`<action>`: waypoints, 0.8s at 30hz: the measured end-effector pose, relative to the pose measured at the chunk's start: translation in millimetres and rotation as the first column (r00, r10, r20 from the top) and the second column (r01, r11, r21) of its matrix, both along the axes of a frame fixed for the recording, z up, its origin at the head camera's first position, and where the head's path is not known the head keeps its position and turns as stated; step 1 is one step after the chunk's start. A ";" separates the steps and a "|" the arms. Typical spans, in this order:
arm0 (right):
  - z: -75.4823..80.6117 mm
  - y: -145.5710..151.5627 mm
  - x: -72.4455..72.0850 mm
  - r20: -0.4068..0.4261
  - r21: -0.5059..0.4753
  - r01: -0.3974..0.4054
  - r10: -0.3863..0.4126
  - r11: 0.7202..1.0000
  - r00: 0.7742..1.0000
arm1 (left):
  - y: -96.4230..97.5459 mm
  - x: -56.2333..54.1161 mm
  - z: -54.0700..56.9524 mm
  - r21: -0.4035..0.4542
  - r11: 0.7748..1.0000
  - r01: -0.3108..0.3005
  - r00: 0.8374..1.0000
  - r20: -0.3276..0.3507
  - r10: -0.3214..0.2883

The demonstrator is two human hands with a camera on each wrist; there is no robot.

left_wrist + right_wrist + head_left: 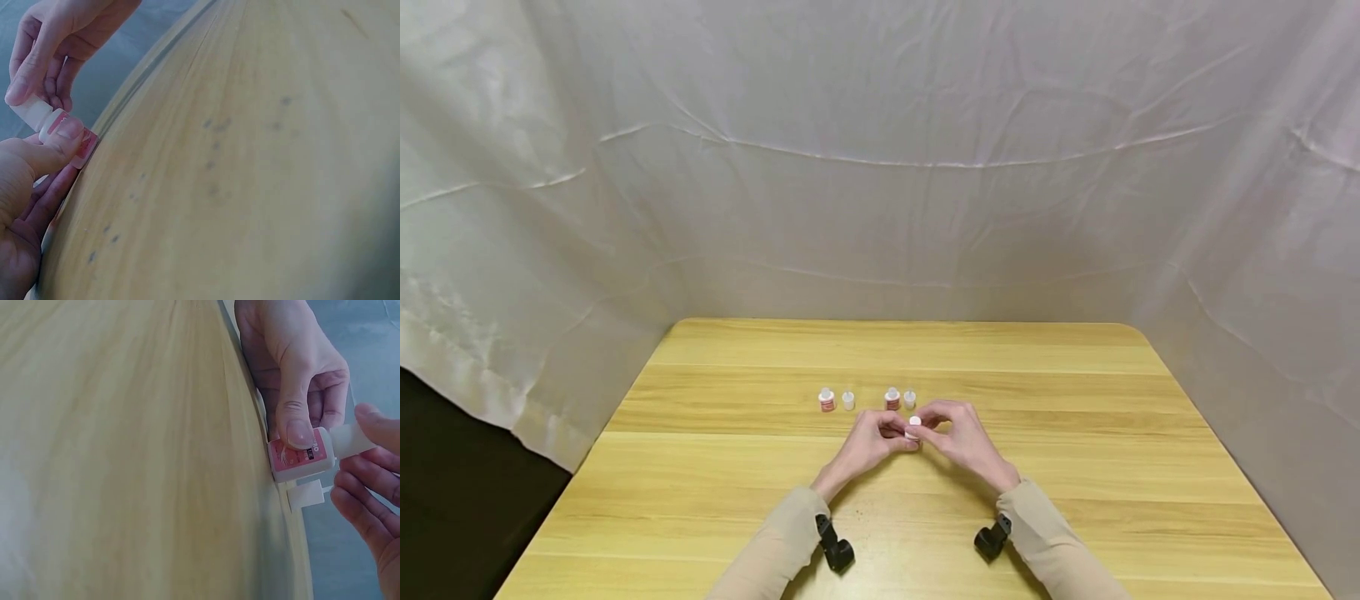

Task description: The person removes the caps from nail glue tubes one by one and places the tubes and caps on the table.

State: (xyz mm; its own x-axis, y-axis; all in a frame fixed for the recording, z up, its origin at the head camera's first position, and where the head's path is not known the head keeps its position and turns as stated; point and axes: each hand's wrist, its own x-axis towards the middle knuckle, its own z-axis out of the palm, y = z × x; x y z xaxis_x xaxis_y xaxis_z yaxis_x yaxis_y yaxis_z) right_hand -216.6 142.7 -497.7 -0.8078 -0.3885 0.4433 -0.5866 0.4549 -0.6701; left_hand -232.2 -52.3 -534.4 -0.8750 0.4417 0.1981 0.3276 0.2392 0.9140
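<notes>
My left hand (867, 442) pinches a small white glue bottle (306, 464) with a pink label, thumb over the label. The bottle stands upright on or just above the wooden table. Its white cap (347, 441) sits at the neck, and my right hand (964, 435) pinches that cap between thumb and fingers. In the left wrist view the cap (30, 112) is in line with the bottle (87, 147). Whether the cap is loose or tight does not show. Just beyond the hands stand a second bottle (892, 400) and a white cap (910, 400) with its thin stem pointing up.
Farther left on the table (715, 467) are a third bottle (827, 401) and another upturned cap (848, 401). Pale cloth (880, 208) hangs behind the table and along its sides. A black camera is strapped on each wrist.
</notes>
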 end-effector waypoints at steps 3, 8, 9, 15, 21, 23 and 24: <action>-0.5 0.1 -0.3 -0.006 0.003 0.006 -0.006 1.000 1.000 | 0.1 0.1 0.9 0.002 1.000 0.001 1.000 0.002 -0.001; -0.8 0.1 -0.4 -0.046 0.004 -0.012 0.012 1.000 0.999 | 0.0 0.3 1.8 0.006 1.000 -0.002 1.000 0.010 0.002; -0.7 0.1 -0.4 -0.053 0.007 -0.016 0.016 1.000 0.998 | -0.1 0.2 1.8 0.006 1.000 -0.002 1.000 0.011 0.002; 0.4 0.0 0.8 -0.050 0.015 -0.028 0.028 1.000 0.998 | -0.4 0.0 1.0 0.010 1.000 0.003 1.000 0.010 -0.003; -0.9 -0.7 0.7 0.004 -0.021 0.001 -0.001 1.000 1.000 | -0.1 -0.2 -0.3 0.004 1.000 -0.004 1.000 0.003 0.004; -0.5 -1.0 1.0 0.015 -0.030 0.014 -0.013 0.999 1.000 | 0.2 -0.2 -0.6 0.005 1.000 -0.005 1.000 0.004 0.005; -0.1 -1.2 1.3 0.021 -0.032 0.019 -0.018 0.999 1.000 | 0.3 -0.1 -0.6 0.005 1.000 -0.006 1.000 0.005 0.006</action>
State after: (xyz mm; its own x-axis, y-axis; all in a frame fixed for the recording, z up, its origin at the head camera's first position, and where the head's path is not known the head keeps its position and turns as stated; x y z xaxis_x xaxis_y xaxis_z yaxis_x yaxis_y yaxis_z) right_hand -215.3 141.5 -497.9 -0.8239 -0.3592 0.4383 -0.5639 0.4432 -0.6968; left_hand -232.3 -52.0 -535.1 -0.8786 0.4356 0.1956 0.3214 0.2364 0.9170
